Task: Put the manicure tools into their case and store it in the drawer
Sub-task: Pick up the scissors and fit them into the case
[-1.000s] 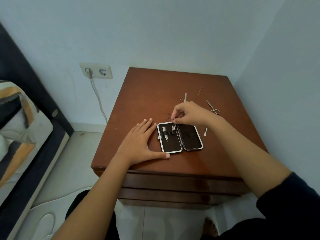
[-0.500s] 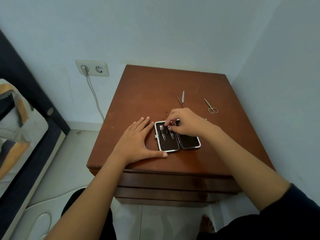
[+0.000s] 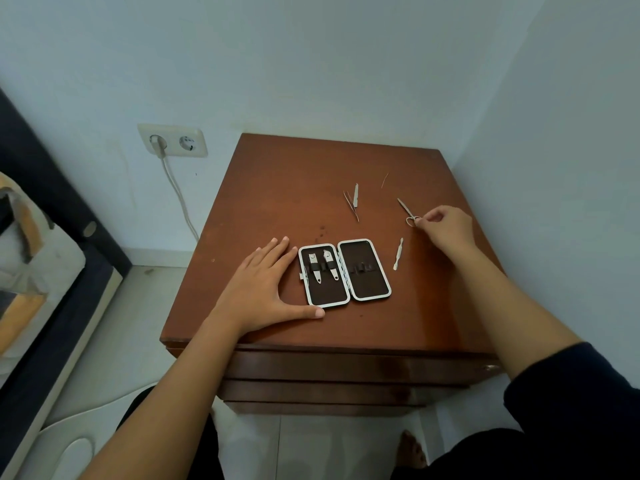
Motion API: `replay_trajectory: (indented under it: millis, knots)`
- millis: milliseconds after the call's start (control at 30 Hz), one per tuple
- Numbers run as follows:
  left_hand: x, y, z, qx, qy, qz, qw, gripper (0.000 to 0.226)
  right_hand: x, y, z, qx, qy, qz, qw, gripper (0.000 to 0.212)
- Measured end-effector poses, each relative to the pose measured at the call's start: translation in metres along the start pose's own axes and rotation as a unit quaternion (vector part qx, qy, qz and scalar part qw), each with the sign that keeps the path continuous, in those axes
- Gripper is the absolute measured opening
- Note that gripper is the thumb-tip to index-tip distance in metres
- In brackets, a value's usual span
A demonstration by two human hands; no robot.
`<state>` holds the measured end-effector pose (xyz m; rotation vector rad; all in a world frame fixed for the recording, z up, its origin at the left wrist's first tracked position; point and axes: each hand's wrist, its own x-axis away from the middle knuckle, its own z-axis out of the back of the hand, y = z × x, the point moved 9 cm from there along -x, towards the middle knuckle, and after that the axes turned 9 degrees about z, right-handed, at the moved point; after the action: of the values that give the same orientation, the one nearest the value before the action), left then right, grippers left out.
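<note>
The manicure case (image 3: 369,285) lies open on the wooden nightstand (image 3: 294,188), dark lining up, white rim. Two small metal tools (image 3: 322,267) sit under the strap in its left half; the right half holds nothing. My left hand (image 3: 263,289) rests flat on the top against the case's left side, thumb along its front corner. My right hand (image 3: 446,225) is at the back right, fingertips pinched on the handle loops of the small scissors (image 3: 406,209), which lie on the wood. A short metal pusher (image 3: 398,254) lies right of the case. A metal file (image 3: 355,196) lies further back.
Thin sticks (image 3: 351,209) lie beside the file. Drawer fronts (image 3: 346,368) run below the top's front edge. Walls close in behind and to the right. A wall socket (image 3: 172,141) with a cable and a bed (image 3: 34,258) are on the left.
My right hand left the case, where it had pushed a second tool under the strap, and moved back and right to the scissors. The left hand stayed put.
</note>
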<state>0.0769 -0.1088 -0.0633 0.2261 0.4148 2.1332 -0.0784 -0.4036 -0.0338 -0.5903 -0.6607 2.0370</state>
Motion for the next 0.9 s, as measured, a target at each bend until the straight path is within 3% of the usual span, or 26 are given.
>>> replay_trajectory:
  millis: [167,433,567,700,900]
  knots:
    - [0.001,0.0,0.0,-0.004,-0.007,0.001,1.0,0.125,-0.003,-0.007,-0.002,0.047,0.013,0.022,0.999,0.007]
    - [0.001,0.001,-0.001,-0.011,-0.01,0.0,1.0,0.124,-0.003,-0.021,-0.006,0.116,-0.006,0.038,0.992,0.012]
    - [0.001,0.001,-0.001,-0.016,-0.012,0.0,1.0,0.124,-0.004,-0.025,-0.019,0.206,-0.056,0.049,0.976,0.031]
    - [0.001,0.0,-0.002,-0.017,-0.011,0.001,1.0,0.124,0.009,-0.023,-0.024,0.175,-0.074,0.063,0.98,0.034]
    - [0.002,0.002,-0.002,-0.016,-0.014,-0.008,1.0,0.114,0.07,-0.07,-0.024,0.037,-0.098,0.14,0.985,0.047]
